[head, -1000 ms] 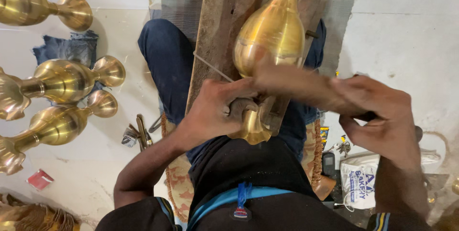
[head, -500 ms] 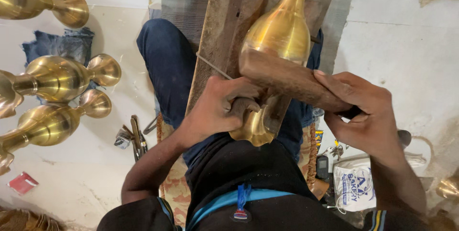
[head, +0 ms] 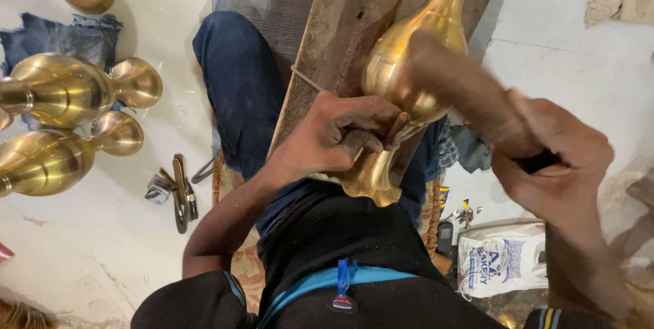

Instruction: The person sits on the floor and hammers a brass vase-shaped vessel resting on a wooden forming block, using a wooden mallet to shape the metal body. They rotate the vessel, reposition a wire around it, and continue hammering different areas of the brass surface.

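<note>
A brass vase [head: 409, 63] lies on a long wooden plank [head: 354, 22] across my lap, its neck pointing away and its flared foot [head: 371, 182] toward me. My left hand [head: 340, 131] is closed around a thin metal punch and presses against the vase's lower body near the foot. My right hand [head: 555, 162] grips the handle of a wooden mallet [head: 463, 87], which is motion-blurred and raised over the vase body.
Three more brass vases [head: 61, 94] lie on the white floor at left, on a blue cloth [head: 68, 39]. Pliers and small metal tools [head: 177, 189] rest near my left knee. A white plastic bag [head: 501, 257] and small items lie at the right.
The mallet in my right hand has lifted off the punch and swung up and right. My left hand has stayed on the vase near its foot.
</note>
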